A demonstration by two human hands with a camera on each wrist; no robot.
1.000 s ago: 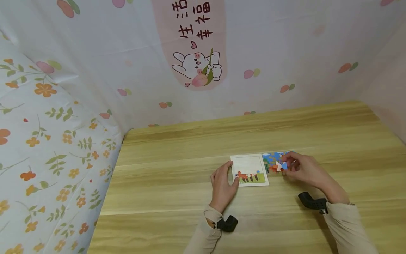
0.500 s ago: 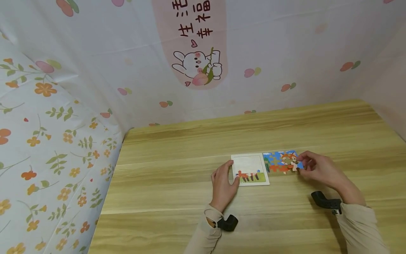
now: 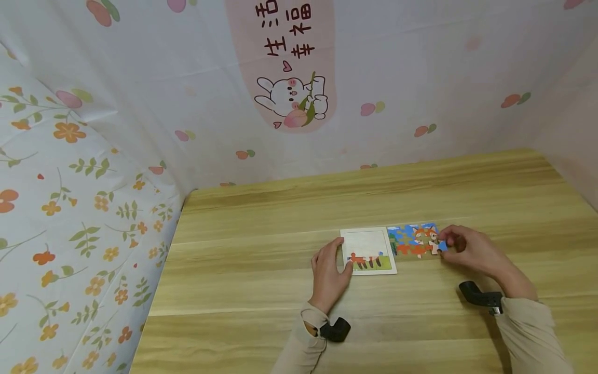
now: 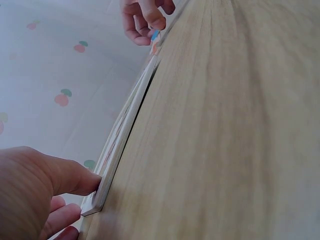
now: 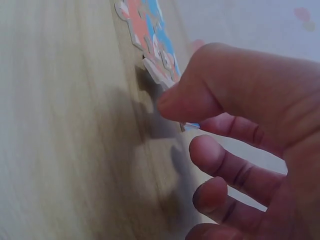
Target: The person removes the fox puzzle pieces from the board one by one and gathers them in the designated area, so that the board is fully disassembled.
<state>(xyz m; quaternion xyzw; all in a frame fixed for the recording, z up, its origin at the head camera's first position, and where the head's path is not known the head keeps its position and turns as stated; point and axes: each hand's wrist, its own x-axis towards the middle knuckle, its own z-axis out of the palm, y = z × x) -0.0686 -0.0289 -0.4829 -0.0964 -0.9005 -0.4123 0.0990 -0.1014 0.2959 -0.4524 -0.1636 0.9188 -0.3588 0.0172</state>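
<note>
A white square puzzle board (image 3: 366, 239) lies on the table, its lower strip filled with pieces showing striped orange legs and green ground. My left hand (image 3: 329, 275) holds the board's left side, thumb on the near corner and fingers along the edge, as the left wrist view also shows. Right of the board, several puzzle pieces (image 3: 405, 249) lie together, forming part of a fox picture on blue. At their right end my right hand (image 3: 476, 254) pinches a blue and white puzzle piece (image 3: 442, 245). In the right wrist view this piece (image 5: 157, 72) is tilted, partly hidden by the thumb.
The wood-grain table (image 3: 261, 291) extends around the puzzle. Behind it hangs a white curtain (image 3: 201, 93) with printed fruit and a rabbit; a flowered cloth (image 3: 84, 208) covers the left side. Black wrist cameras (image 3: 335, 330) sit on both sleeves.
My right hand has moved right with the pinched piece, from over the loose pieces to their right end, uncovering the fox's face. My left hand has stayed on the board.
</note>
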